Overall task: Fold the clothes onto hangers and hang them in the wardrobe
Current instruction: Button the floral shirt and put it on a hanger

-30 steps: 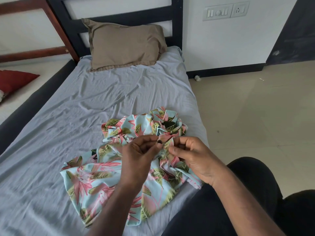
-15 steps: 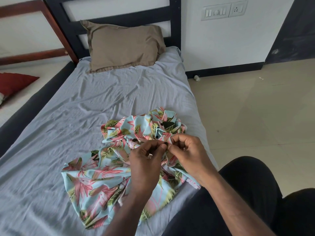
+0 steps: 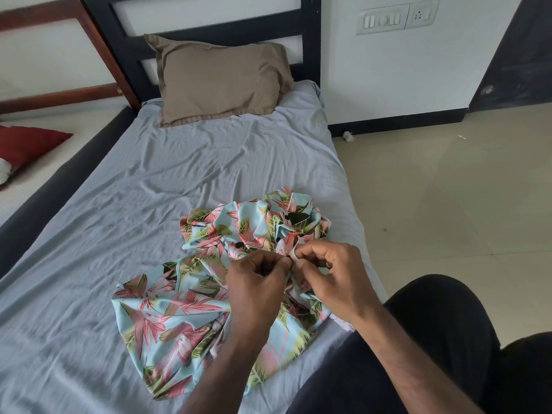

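a floral-print shirt (image 3: 191, 306) lies rumpled on the grey bed sheet (image 3: 149, 180), toward the near right edge of the bed. both hands work at one spot on its bunched front edge: the left hand (image 3: 257, 288) pinches the fabric between curled thumb and fingers, and the right hand (image 3: 334, 279) pinches the same fold just beside it, fingertips nearly touching. a small dark dot between them may be a button. a brown pillow (image 3: 221, 79) leans at the black headboard (image 3: 209, 31).
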The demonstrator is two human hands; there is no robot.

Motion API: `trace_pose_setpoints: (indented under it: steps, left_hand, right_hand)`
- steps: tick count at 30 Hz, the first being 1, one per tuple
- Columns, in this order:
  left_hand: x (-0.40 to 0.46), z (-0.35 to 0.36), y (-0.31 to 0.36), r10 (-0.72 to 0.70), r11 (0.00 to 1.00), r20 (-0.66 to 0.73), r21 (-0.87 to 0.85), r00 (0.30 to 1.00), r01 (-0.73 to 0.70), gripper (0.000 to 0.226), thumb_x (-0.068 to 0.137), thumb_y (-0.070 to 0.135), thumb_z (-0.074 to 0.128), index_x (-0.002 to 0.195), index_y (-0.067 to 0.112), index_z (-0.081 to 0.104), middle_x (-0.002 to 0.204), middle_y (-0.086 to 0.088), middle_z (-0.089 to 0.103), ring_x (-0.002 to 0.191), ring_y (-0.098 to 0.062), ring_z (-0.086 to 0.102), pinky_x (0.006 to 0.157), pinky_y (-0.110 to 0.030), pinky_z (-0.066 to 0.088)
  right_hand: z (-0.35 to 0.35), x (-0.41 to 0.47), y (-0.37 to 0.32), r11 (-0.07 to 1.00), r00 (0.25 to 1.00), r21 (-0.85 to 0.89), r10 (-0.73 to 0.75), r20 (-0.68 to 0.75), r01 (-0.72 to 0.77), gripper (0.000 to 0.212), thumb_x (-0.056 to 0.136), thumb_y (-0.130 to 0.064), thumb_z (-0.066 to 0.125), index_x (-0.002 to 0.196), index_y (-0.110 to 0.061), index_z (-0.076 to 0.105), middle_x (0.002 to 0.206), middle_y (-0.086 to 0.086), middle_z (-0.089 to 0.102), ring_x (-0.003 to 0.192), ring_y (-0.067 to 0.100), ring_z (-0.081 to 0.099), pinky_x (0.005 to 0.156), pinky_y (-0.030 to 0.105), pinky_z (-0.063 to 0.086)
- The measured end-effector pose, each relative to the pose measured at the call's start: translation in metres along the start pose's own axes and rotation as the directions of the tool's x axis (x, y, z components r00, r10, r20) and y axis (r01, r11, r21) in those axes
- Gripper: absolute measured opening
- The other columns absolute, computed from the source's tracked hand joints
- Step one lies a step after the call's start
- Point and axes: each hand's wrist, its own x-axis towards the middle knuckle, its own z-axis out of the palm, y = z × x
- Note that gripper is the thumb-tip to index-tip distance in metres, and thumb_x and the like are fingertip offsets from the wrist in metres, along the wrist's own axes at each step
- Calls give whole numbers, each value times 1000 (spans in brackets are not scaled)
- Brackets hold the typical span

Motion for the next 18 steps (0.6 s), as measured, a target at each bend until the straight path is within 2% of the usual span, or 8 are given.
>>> trace_pose_setpoints:
  steps: [4, 6, 7, 9, 12, 14, 15, 18]
  left_hand:
    - [5, -6, -1, -6, 1000, 6, 6, 1000, 6, 19, 84, 4, 74, 65, 9, 74, 61, -12, 68, 56, -26, 61, 57, -44, 52]
    - [5, -7, -1, -13, 1000, 31, 19, 999, 13, 21, 82, 6, 73, 61, 11, 73, 59, -10, 67, 56, -21, 59, 65, -45, 51]
    - [6, -8, -2, -11, 999, 51, 45, 999, 8, 20, 80, 11, 72, 61, 12, 72, 58, -7, 66, 57, -22, 60, 73, -51, 51]
    - [6, -9, -6, 5, 997, 80, 71, 997, -11, 16, 75, 18, 68, 61, 11, 71, 57, -7, 64, 59, -31, 60, 81, -62, 50]
    - [5, -10, -8, -6, 1000, 100, 17, 995, 4, 23, 74, 20, 62, 62, 1, 66, 62, -26, 58, 59, -44, 53, 61, -63, 47]
    - [4, -9, -7, -30, 999, 96, -41, 995, 34, 32, 78, 25, 60, 62, -2, 62, 64, -33, 52, 56, -36, 46, 59, -63, 43]
    - [3, -9, -7, -30, 999, 97, -37, 995, 34, 34, 81, 29, 60, 62, 0, 64, 64, -33, 53, 55, -33, 46, 58, -62, 44]
    - [0, -10, -9, 30, 997, 111, 71, 993, -39, 26, 85, 32, 68, 67, 16, 76, 62, -15, 67, 60, -42, 58, 58, -55, 49]
  right_hand:
    - [-1, -1, 1, 997, 998, -32, -63, 19, 64, 23, 89, 1, 66, 103, -11, 80, 97, -20, 74, 92, -3, 72, 78, 14, 57]
    - [0, -1, 2, 998, 998, -21, -56, 26, 57, 21, 87, 0, 74, 104, -11, 81, 93, -24, 73, 87, -4, 73, 75, 16, 59]
    - [1, -1, 1, 999, 999, -11, -38, 28, 39, 21, 85, -2, 78, 104, -12, 81, 90, -23, 73, 83, -3, 73, 73, 17, 59]
    - [3, -2, 0, 999, 999, -21, -29, 30, 29, 22, 84, -6, 81, 105, -13, 80, 88, -20, 74, 80, -3, 73, 73, 18, 59]
    - [5, -2, -1, 992, 995, -88, -86, 39, 90, 18, 85, -11, 81, 103, -14, 80, 90, -15, 77, 82, -5, 72, 74, 22, 61]
    - [5, -2, -2, 975, 986, -151, -152, 65, 161, 15, 87, -16, 78, 102, -16, 79, 92, -10, 78, 83, -2, 72, 73, 25, 60]
    - [5, -2, -3, 965, 981, -182, -175, 83, 188, 15, 88, -18, 76, 102, -16, 79, 93, -9, 78, 83, 0, 72, 72, 25, 60]
    - [5, -1, -3, 956, 978, -216, -175, 118, 197, 15, 88, -13, 76, 103, -15, 78, 91, -9, 77, 81, 1, 72, 70, 24, 59]
